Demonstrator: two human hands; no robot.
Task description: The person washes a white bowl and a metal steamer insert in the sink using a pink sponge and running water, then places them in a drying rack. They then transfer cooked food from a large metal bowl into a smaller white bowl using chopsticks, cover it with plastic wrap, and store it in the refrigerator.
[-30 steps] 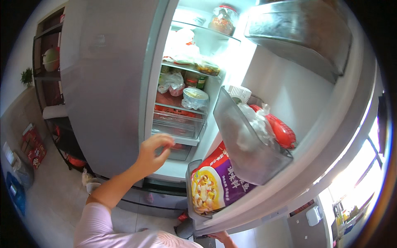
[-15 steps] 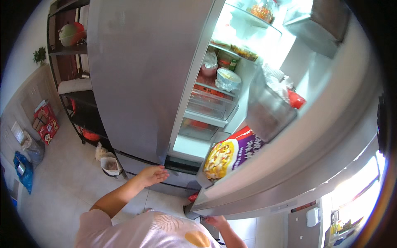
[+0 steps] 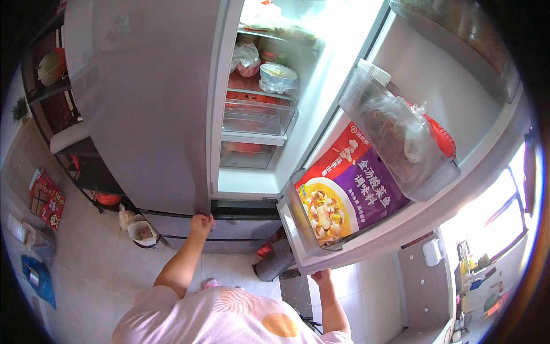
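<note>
A grey refrigerator stands before me, its right door (image 3: 366, 252) swung wide and its left door (image 3: 154, 114) closed. My left hand (image 3: 200, 225) is closed round the bottom corner of the left door, at the inner edge. With curled fingers, my right hand (image 3: 322, 276) grips the lower edge of the right door; part of it is hidden behind that edge. A red and purple food packet (image 3: 352, 192) with a picture of a dish stands in the door's lowest bin. Above it, a clear door bin (image 3: 401, 152) holds bags and a white-capped container.
Inside are a plastic-wrapped bowl (image 3: 279, 78) and clear drawers (image 3: 255, 120). At left stand a black shelf rack (image 3: 94, 166) and a small waste bin (image 3: 143, 231). A dark cylindrical object (image 3: 274, 264) stands on the floor under the right door. Bags, one blue (image 3: 39, 281), lie far left.
The right door has swung farther open, showing the packet's front and the bins. My left hand has moved from free air onto the left door's corner. My right hand stays at the right door.
</note>
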